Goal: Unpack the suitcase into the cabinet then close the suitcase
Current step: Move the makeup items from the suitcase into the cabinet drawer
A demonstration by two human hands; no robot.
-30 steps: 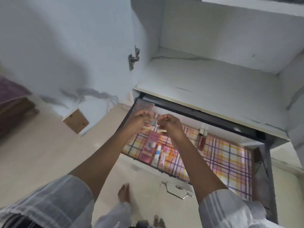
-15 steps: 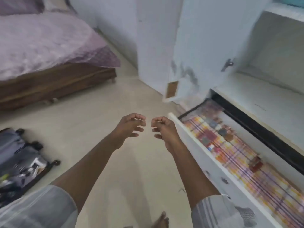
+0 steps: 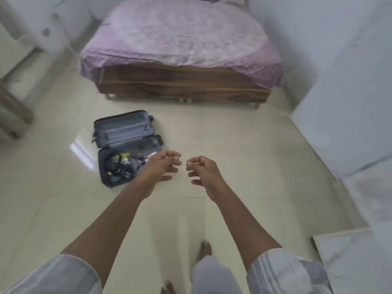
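Note:
A small dark grey suitcase (image 3: 125, 132) lies flat and wide open on the pale floor, left of centre. Its far half shows bare grey lining; its near half holds several small items (image 3: 121, 166), among them dark cables and something yellow-green. My left hand (image 3: 162, 167) hovers just right of the suitcase's near half, fingers loosely curled, holding nothing. My right hand (image 3: 201, 171) hangs beside it over bare floor, also curled and holding nothing. The white cabinet door (image 3: 347, 115) stands at the right edge; the drawer front (image 3: 352, 255) shows at lower right.
A wooden bed (image 3: 182, 85) with a purple cover stands behind the suitcase. White furniture (image 3: 17, 66) lines the left wall. My bare feet (image 3: 204, 250) are on the tiled floor between the suitcase and the cabinet.
My view has swung from the open drawer round to the room and the suitcase. Both hands left the drawer, holding nothing, and now hang over the floor.

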